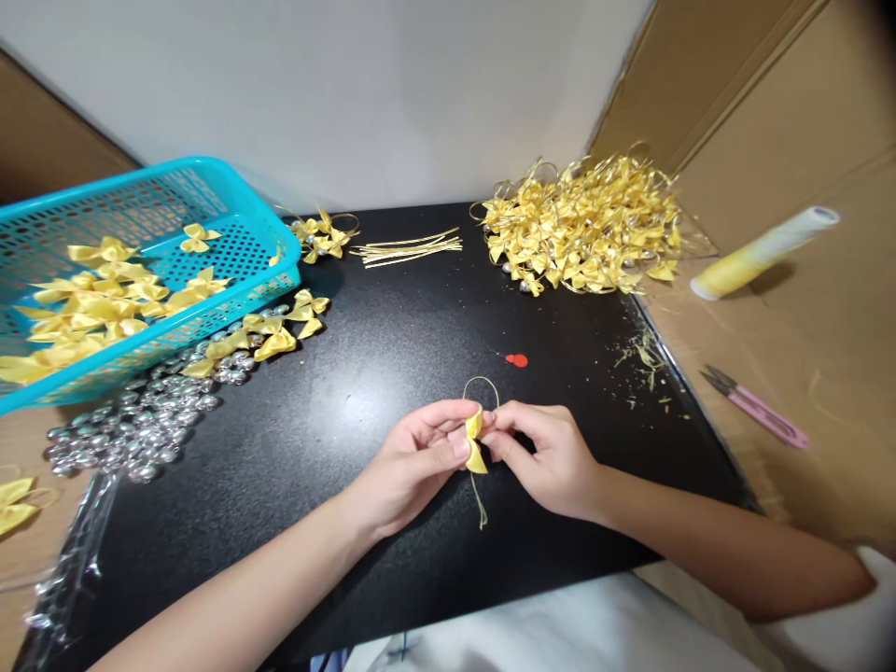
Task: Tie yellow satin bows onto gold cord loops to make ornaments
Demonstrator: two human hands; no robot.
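Above the front half of the black tabletop, my left hand pinches a small yellow ribbon bow between thumb and fingers. A thin gold cord arches in a loop over the bow, and its knotted tail hangs below. My right hand is closed beside the bow, thumb and forefinger pinched where the loop comes down. Its fingertips hide exactly what they grip there, but the cord runs into them. A small red piece lies just beyond my hands.
A turquoise basket of yellow bows stands left, with silver beads along its side. Cut gold cords lie at the back. A heap of corded bows fills the back right. Pink thread snips and a yellow-white tube are right.
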